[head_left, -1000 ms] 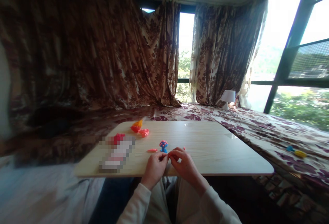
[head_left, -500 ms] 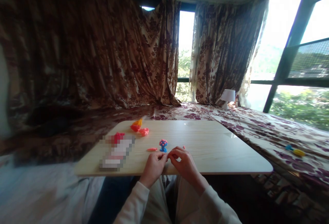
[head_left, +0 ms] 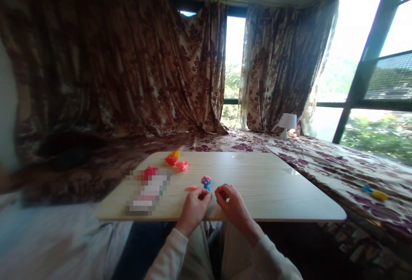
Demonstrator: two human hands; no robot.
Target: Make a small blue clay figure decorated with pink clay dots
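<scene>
Just beyond my fingertips, a small blue figure with a rounded top dotted in pink [head_left: 206, 182] stands upright on the table; it looks like a mushroom of modelling clay. My left hand [head_left: 195, 205] is closed in a pinch at its near side, and whatever lies between the fingers is too small to make out. Thumb and fingers of my right hand [head_left: 232, 203] are also pinched together, a short gap to the right, their contents hidden. A pink clay strip [head_left: 192, 188] rests left of the figure. Beyond my right fingers a tiny pink bit [head_left: 232, 185] shows.
The pale wooden table [head_left: 273, 190] has rounded corners. On its left are a blurred-out flat item [head_left: 146, 194], a dark pink lump [head_left: 150, 172], and orange-red lumps [head_left: 182, 166]. Blue and yellow pieces [head_left: 380, 195] lie on the flowered cover at right, with a white lamp [head_left: 287, 121] farther back.
My hands were close together with fingertips nearly meeting; now they are apart, a gap between them. The view has shifted slightly. The blue figure stands in the same place on the table.
</scene>
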